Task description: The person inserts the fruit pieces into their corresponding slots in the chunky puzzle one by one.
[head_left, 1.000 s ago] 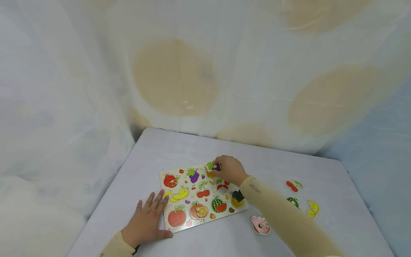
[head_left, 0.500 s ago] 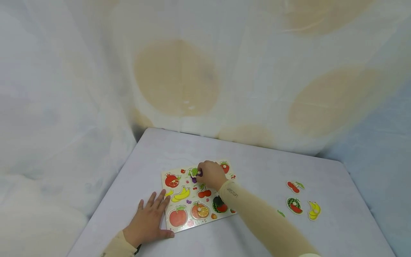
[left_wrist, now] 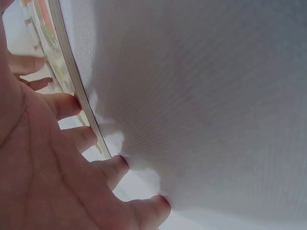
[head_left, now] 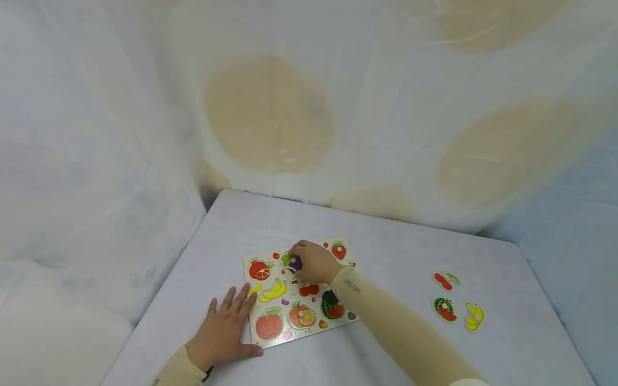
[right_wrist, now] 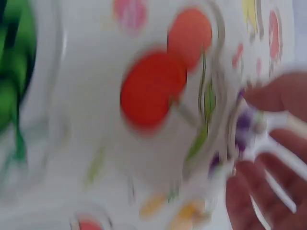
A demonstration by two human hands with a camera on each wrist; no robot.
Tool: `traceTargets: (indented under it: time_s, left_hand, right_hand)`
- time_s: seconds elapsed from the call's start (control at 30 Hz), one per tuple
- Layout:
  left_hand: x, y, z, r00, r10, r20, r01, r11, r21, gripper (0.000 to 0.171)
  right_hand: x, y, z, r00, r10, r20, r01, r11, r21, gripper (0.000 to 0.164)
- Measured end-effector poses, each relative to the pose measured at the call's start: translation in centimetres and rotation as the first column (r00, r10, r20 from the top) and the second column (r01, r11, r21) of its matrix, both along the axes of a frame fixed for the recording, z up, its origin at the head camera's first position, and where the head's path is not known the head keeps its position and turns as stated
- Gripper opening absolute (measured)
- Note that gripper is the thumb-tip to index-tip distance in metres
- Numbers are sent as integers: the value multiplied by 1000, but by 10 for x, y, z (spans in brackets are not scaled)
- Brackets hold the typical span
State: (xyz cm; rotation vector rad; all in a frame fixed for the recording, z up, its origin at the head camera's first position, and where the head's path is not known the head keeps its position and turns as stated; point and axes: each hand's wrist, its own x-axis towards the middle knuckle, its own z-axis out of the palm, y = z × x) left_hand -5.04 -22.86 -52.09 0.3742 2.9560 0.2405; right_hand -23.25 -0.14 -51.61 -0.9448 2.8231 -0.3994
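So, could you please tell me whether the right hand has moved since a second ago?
Yes: the right hand has moved leftward over the puzzle board, closer to its pomegranate picture.

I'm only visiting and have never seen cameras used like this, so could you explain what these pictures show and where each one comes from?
There is no machine at work here, just a person's two bare hands. The wide picture comes from a camera worn on the head, looking forward and down. The two close ones come from cameras on the wrists, one beside each hand.

On the white table lies a fruit puzzle board. In the wide picture, a cherry piece, a watermelon piece and a banana piece lie to its right. The left hand is spread at the board's left edge. The right hand holds a purple grape piece at the board; I can't tell whether it has settled into its slot.
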Motion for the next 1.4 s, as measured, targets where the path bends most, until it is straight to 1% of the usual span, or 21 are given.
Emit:
traceTargets:
  time_s: [0.07, 0.17, 0.27, 0.43, 0.57, 0.73, 0.9, 1.07, 1.2, 1.3, 1.4]
  left_hand:
    - [0, 0, 0, 1000, 1, 1, -1, 1000, 1, 120]
    - [0, 1, 0, 1000, 2, 3, -2, 1000, 8, 119]
    - [0, 1, 0, 1000, 3, 7, -3, 1000, 7, 119]
    - [-1, 2, 0, 1000, 6, 12, -6, 1000, 5, 120]
    - [0, 1, 0, 1000, -3, 11, 3, 1000, 7, 120]
    - [0, 0, -1, 1000, -5, 13, 5, 1000, 2, 120]
    - [-2, 1, -4, 1000, 3, 13, -3, 1000, -7, 120]
    - [-3, 1, -5, 1000, 4, 9, -3, 1000, -6, 120]
    - [-2, -1, -2, 1000, 1, 13, -1, 1000, 2, 120]
    - [-2, -1, 0, 1000, 0, 13, 0, 1000, 4, 120]
    - [-2, -2, -1, 1000, -1, 12, 1, 1000, 1, 120]
  right_hand:
    - [-4, 4, 2, 998, 50, 34, -50, 999, 12, 45]
    - [-6, 9, 9, 993, 102, 58, -104, 994, 19, 44]
    - [-5, 13, 17, 989, 136, 52, -137, 990, 24, 40]
    - [-6, 17, 18, 988, 152, 10, -153, 987, 54, 38]
    - [-8, 18, 12, 991, 132, -19, -130, 989, 63, 40]
    - [-5, 13, 4, 997, 70, -21, -69, 996, 61, 45]
    - [-1, 8, 0, 1000, 24, -14, -24, 999, 23, 45]
    - [3, 5, 1, 1000, 8, -4, -8, 1000, 5, 42]
    - [5, 2, 3, 1000, 4, 3, -4, 1000, 1, 42]
    - [5, 1, 5, 1000, 8, 4, -8, 1000, 6, 40]
    - [5, -1, 8, 1000, 18, 17, -18, 1000, 9, 38]
